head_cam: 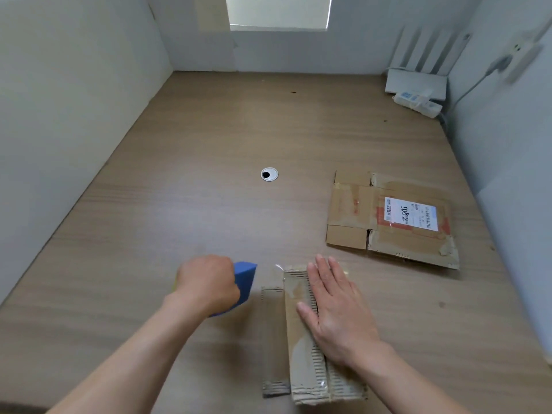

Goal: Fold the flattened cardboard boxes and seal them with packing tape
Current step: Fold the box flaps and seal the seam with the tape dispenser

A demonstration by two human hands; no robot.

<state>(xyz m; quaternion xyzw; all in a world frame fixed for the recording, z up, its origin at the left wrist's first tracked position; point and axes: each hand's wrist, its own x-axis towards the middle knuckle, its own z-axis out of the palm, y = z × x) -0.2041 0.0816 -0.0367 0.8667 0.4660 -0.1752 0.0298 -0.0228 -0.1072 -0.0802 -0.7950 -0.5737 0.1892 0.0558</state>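
A folded cardboard box (301, 354) stands on the wooden table near its front edge, with clear tape along its top. My right hand (334, 312) lies flat on the box top, fingers straight, pressing on it. Left of the box, my left hand (209, 285) grips a blue tape dispenser (245, 282) just above the table; most of the dispenser is hidden by the hand. A flattened cardboard box (352, 216) with a white shipping label lies further back on the right.
A round cable grommet (269, 174) sits in the middle of the table (179, 189). A white power strip (418, 103) and a white router stand in the far right corner. White partition walls enclose the table on the left, back and right.
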